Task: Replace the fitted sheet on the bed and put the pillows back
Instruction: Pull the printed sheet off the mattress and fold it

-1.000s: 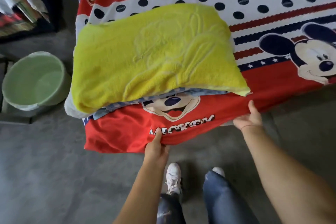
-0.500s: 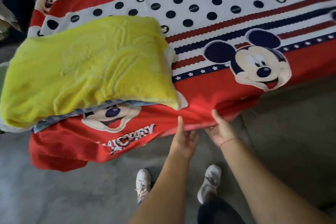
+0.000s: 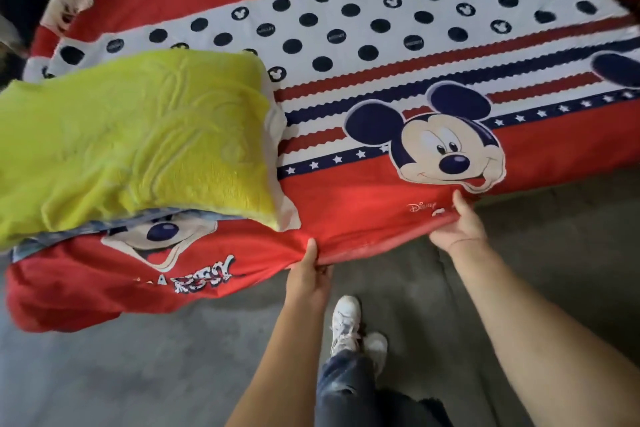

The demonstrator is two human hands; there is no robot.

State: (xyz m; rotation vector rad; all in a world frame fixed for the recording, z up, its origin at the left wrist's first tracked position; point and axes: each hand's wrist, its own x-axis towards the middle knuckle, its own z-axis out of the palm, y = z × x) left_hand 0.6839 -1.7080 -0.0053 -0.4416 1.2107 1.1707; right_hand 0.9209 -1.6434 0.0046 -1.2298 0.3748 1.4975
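Observation:
A red, white and navy cartoon-mouse sheet (image 3: 346,31) covers the bed, its near edge hanging over the side. A yellow-covered pillow (image 3: 131,139) lies on the sheet at the left, on top of a blue-edged layer. My left hand (image 3: 310,274) pinches the sheet's red hem at the bed's near edge, thumb on top. My right hand (image 3: 457,229) grips the same hem further right, below the printed mouse face. The sheet's left corner (image 3: 69,295) sags loose toward the floor.
Grey floor (image 3: 138,374) runs along the near side of the bed. My legs in jeans and white shoes (image 3: 346,322) stand close to the bed edge. Dark furniture shows at the far left and top right corners.
Both hands have shifted rightward along the sheet's hem, and my view moved right with them. The green bucket at the left has gone out of sight. My hands are now further apart than half a second ago.

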